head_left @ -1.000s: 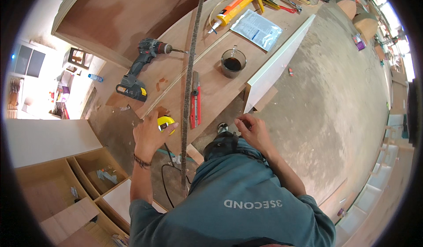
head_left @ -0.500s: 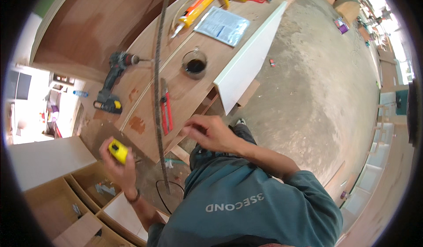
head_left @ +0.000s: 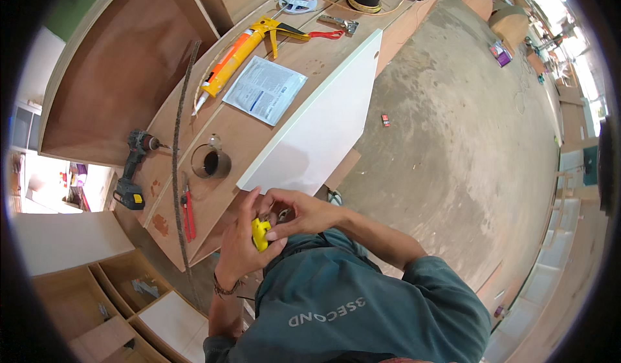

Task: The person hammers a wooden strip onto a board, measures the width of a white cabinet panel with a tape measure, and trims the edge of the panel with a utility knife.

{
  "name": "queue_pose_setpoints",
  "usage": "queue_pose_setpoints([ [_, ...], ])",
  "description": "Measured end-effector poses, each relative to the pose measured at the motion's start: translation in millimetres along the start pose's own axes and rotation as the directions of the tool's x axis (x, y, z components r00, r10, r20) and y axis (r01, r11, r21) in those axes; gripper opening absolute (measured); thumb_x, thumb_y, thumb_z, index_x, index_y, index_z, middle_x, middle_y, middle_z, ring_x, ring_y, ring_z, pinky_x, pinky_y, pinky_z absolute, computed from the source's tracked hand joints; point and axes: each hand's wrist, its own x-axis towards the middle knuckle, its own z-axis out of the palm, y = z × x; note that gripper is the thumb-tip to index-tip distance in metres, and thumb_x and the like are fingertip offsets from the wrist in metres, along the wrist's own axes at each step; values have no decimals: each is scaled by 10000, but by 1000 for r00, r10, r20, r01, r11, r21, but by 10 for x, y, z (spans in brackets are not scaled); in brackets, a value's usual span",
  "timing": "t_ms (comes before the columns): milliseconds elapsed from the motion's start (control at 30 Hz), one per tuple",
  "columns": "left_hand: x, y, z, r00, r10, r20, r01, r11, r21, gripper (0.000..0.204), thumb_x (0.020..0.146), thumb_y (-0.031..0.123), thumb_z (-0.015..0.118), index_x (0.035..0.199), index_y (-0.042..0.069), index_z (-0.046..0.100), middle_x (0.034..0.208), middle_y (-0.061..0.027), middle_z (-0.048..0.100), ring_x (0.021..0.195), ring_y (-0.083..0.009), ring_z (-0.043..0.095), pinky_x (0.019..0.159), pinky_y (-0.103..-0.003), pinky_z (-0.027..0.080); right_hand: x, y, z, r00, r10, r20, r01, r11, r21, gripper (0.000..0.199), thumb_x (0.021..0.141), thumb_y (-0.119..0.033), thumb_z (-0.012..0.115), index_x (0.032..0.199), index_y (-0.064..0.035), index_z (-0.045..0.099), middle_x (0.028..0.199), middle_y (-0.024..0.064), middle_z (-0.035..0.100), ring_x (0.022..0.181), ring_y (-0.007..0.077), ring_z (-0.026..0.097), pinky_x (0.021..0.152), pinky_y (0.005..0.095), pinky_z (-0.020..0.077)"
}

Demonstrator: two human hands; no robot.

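Holding a small yellow tape measure (head_left: 260, 233) close to the chest, the left hand (head_left: 240, 250) is wrapped around it from below, and the right hand (head_left: 299, 214) pinches it from above with the fingertips (head_left: 272, 235). Just beyond this grip the white panel (head_left: 317, 130) leans on the wooden workbench (head_left: 310, 59). To the left of the grip lie the red pliers (head_left: 187, 211), a dark cup (head_left: 211, 162) and a cordless drill (head_left: 132, 169), while an orange caulking gun (head_left: 249, 46) lies farther away.

A small yellow tape measure (head_left: 260, 233) sits clasped between both hands, near the workbench's near edge, partly hidden by fingers.
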Motion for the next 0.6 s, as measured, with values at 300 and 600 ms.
queue_pose_setpoints([
  [300,118,-5,163,899,-437,-8,424,868,257,473,791,332,771,1146,52,633,864,-181,692,848,-379,682,756,-458,524,-137,-510,-3077,591,-6,-807,212,966,149,118,977,-110,653,1089,-74,658,870,5,650,777,109,630,743,263,547],
  [600,-251,-807,261,835,-421,-354,541,748,385,408,934,447,664,986,48,732,822,-202,679,775,-396,665,664,-465,504,279,23,-5318,445,-128,-886,247,969,-16,178,978,-171,659,950,4,665,734,42,620,642,148,602,552,278,501],
])
